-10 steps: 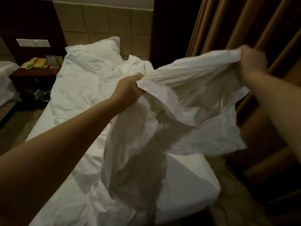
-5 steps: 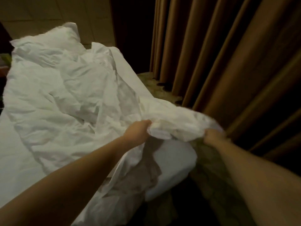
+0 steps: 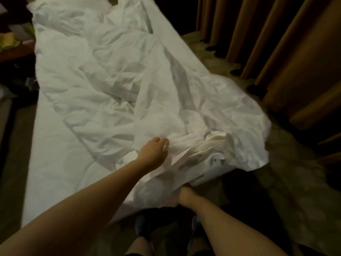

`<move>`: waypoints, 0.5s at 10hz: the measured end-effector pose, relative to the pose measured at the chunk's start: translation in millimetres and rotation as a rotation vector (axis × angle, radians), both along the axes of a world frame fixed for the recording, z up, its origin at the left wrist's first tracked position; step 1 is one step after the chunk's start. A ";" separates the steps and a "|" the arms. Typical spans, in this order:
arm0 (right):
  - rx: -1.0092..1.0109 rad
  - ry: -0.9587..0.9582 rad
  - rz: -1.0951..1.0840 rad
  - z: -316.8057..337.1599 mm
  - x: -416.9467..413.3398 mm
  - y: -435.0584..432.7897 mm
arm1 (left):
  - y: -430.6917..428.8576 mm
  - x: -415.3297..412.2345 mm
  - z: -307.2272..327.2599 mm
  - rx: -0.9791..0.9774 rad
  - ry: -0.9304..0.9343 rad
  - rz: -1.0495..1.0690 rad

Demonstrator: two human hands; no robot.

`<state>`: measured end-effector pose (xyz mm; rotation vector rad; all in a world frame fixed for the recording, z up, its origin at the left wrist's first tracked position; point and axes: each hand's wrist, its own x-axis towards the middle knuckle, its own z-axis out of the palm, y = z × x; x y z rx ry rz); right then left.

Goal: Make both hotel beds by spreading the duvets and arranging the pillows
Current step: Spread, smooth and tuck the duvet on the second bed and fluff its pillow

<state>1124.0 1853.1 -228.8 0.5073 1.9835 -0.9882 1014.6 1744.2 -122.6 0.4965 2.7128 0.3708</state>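
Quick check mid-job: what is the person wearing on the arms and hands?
Nothing that shows. The left arm and right arm are bare to the frame edge: no sleeves, watch or bands. The left hand has no glove; the right hand is mostly hidden by the duvet.

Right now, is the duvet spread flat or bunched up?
Bunched up. The duvet lies heavily wrinkled across the bed, its near end gathered into folds at the left hand, one corner hanging toward the curtains.
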 end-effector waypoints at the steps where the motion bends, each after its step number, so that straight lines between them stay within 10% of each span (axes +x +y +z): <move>1: -0.117 0.037 -0.030 13.5 -15.5 -51.0 | -42.4 7.9 -28.6 -0.037 -0.036 0.013; 5: 0.237 -0.083 -0.530 -63.7 -5.9 -190.9 | -225.5 -0.2 -142.3 -0.293 -0.372 -0.092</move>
